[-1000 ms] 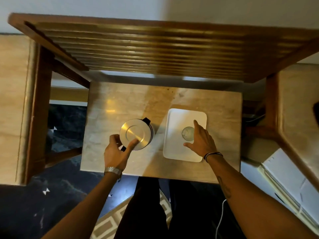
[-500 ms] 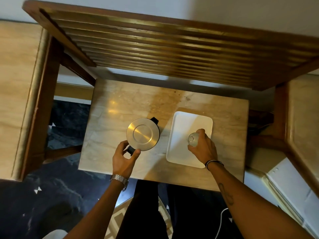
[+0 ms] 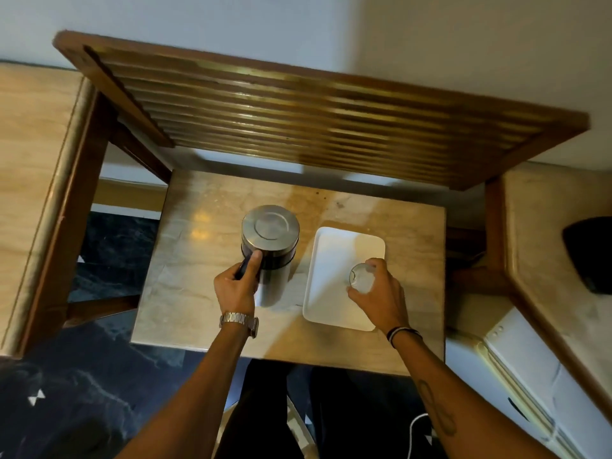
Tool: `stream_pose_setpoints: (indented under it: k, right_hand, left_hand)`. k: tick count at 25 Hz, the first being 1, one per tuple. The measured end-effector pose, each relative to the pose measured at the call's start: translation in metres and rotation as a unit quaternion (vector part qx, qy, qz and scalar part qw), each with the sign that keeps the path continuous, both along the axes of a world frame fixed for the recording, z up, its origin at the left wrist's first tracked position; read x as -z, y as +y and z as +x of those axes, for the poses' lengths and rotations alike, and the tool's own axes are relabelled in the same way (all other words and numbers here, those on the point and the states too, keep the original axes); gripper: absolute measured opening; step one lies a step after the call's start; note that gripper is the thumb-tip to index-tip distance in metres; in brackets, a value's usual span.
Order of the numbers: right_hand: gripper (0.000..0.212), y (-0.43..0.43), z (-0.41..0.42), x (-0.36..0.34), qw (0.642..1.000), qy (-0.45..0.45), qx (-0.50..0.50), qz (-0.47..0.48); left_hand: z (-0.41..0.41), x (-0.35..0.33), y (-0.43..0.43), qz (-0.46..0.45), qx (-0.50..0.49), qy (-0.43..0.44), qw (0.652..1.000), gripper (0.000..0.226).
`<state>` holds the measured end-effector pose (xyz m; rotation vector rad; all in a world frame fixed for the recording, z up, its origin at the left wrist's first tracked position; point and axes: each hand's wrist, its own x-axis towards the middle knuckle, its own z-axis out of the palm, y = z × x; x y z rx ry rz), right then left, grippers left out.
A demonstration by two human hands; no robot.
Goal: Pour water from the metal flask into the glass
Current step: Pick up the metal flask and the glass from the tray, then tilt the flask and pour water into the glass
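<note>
The metal flask [image 3: 270,240] is a steel cylinder with a flat lid and a black handle, seen from above at the middle of the small marble table [image 3: 198,293]. My left hand [image 3: 236,288] is closed around its handle, thumb against the body, and the flask looks raised and tilted. The small clear glass [image 3: 361,277] sits over the white rectangular tray [image 3: 331,260], on its right half. My right hand [image 3: 377,294] grips the glass from the near side with fingers wrapped around it.
A wooden slatted shelf [image 3: 314,111] overhangs the back of the table. Marble counters stand at the left [image 3: 29,160] and right [image 3: 556,226], the right one bearing a black object [image 3: 592,253]. Dark floor and my legs lie below the front edge.
My left hand has closed on the flask handle and lifted the flask. My right hand has taken hold of the glass and drawn it toward the tray's near right side.
</note>
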<state>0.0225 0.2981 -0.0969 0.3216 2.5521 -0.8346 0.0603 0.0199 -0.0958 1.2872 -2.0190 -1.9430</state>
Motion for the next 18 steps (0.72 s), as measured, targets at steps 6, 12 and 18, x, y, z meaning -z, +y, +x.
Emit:
stream_pose_setpoints:
  k: [6, 12, 18]
  right_hand:
    - [0.073, 0.011, -0.017, -0.098, 0.980, 0.148, 0.040, -0.129]
    - [0.081, 0.008, -0.076, -0.281, 0.926, 0.286, 0.019, -0.247]
    - [0.069, 0.007, -0.135, -0.492, 0.838, 0.419, -0.012, -0.350]
  left_hand:
    - [-0.042, -0.121, -0.010, -0.104, 0.099, 0.048, 0.988, 0.064]
    - [-0.143, -0.361, -0.018, -0.231, 0.115, 0.182, 0.949, 0.093]
    - [-0.203, -0.620, -0.024, -0.339, 0.219, 0.278, 0.872, 0.079]
